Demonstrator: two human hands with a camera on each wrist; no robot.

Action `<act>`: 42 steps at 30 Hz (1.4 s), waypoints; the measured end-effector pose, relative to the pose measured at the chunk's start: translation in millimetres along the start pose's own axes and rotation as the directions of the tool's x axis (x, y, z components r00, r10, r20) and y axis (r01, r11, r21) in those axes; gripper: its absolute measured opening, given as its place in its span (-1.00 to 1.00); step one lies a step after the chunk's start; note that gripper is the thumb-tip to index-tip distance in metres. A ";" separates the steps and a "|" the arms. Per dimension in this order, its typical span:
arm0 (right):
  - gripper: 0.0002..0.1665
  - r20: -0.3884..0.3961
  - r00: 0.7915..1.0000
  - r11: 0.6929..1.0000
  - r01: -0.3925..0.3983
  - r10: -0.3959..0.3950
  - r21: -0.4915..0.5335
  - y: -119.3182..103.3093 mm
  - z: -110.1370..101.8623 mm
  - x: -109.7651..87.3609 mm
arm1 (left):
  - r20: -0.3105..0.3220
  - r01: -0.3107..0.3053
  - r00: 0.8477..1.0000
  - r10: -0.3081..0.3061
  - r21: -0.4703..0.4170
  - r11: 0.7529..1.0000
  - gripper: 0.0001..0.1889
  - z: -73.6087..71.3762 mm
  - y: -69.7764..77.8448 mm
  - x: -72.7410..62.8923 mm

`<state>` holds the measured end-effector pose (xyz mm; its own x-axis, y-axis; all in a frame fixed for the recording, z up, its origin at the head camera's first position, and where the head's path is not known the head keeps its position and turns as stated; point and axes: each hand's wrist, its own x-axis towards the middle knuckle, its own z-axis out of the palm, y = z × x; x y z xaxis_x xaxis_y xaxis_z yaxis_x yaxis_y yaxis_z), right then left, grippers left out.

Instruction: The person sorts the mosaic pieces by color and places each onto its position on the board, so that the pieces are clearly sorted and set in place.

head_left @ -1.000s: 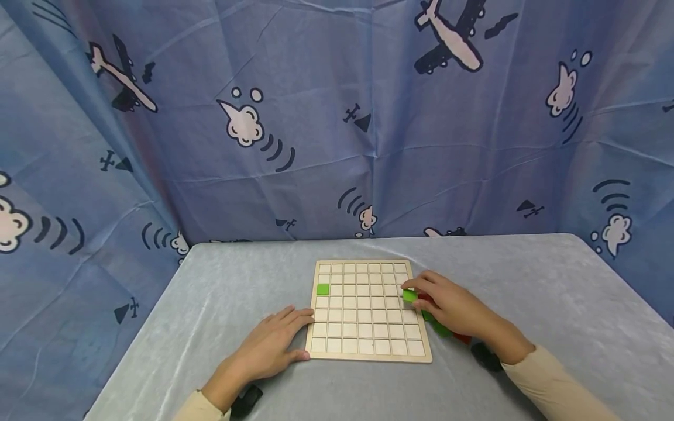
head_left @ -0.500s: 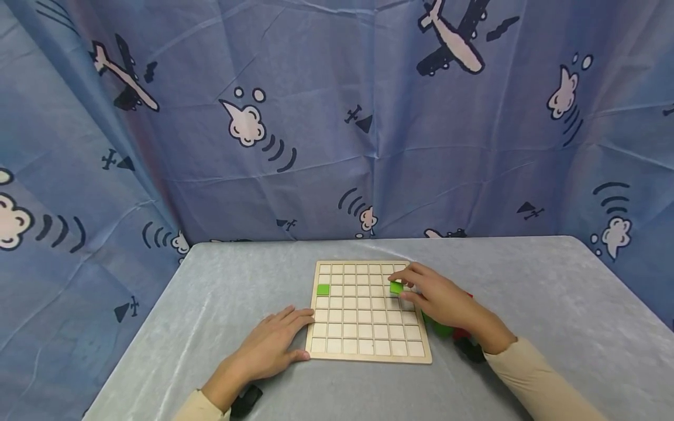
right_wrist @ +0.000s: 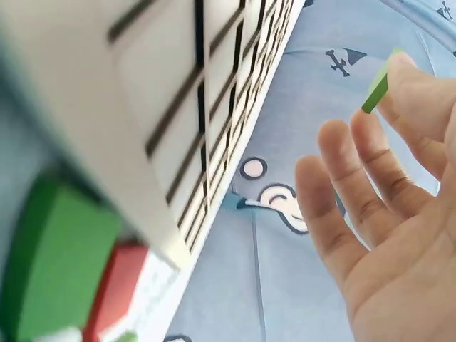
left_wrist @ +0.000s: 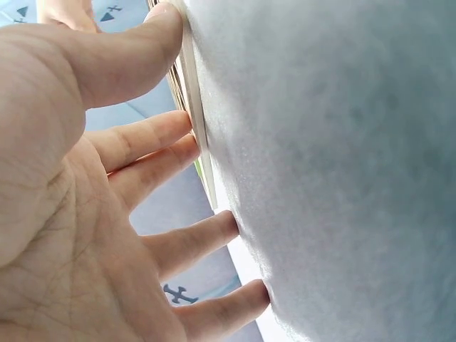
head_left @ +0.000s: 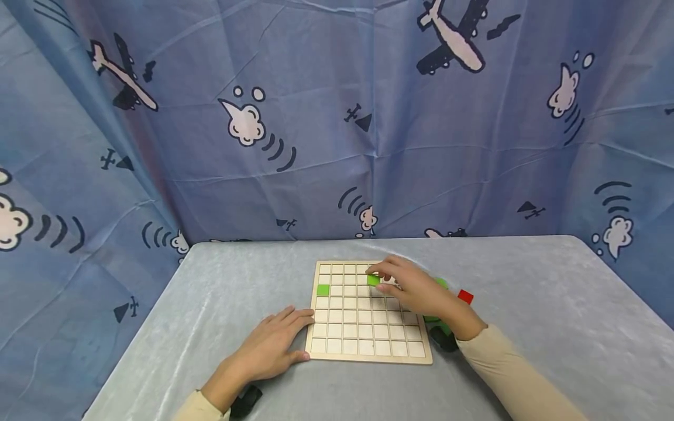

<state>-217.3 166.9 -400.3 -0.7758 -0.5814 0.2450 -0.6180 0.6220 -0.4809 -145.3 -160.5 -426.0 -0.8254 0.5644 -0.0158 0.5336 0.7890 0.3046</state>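
A light wooden grid board lies on the table. One green square tile sits in a cell by its left edge. My left hand rests at the board's left side, fingers extended; in the left wrist view its thumb and two fingertips touch the board's edge. Above the upper right part of the grid, my right hand pinches another green tile between thumb and fingers. The right wrist view shows that pinched tile held off the board, with the other fingers apart from it.
Right of the board lie several green pieces, partly hidden by the right forearm, and a red piece. Green and red pieces show blurred in the right wrist view. A blue patterned curtain hangs behind the table.
My right hand has carried the green tile leftward and slightly away from me, from the board's right edge to over the grid. The left hand has stayed put.
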 end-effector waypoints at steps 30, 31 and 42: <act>-0.61 0.077 0.997 0.999 -0.001 -0.003 0.052 -16.6 28.8 23.2 | 0.029 0.013 0.999 -0.013 0.004 1.000 -0.37 -0.9 1.5 0.7; -0.61 0.077 0.997 0.999 -0.001 -0.003 0.052 -18.4 29.5 24.2 | 0.026 0.009 1.000 -0.009 0.004 1.000 -0.37 -1.1 1.7 0.5; -0.60 0.083 0.996 0.998 -0.029 0.025 0.053 -19.8 34.2 35.0 | 0.022 0.010 1.000 -0.010 -0.002 1.000 -0.36 0.4 0.1 1.5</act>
<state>-227.9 116.2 -410.9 -0.7777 -0.6073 0.1622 -0.5874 0.6101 -0.5317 -146.4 -159.5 -426.4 -0.8266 0.5613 -0.0400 0.5247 0.7945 0.3059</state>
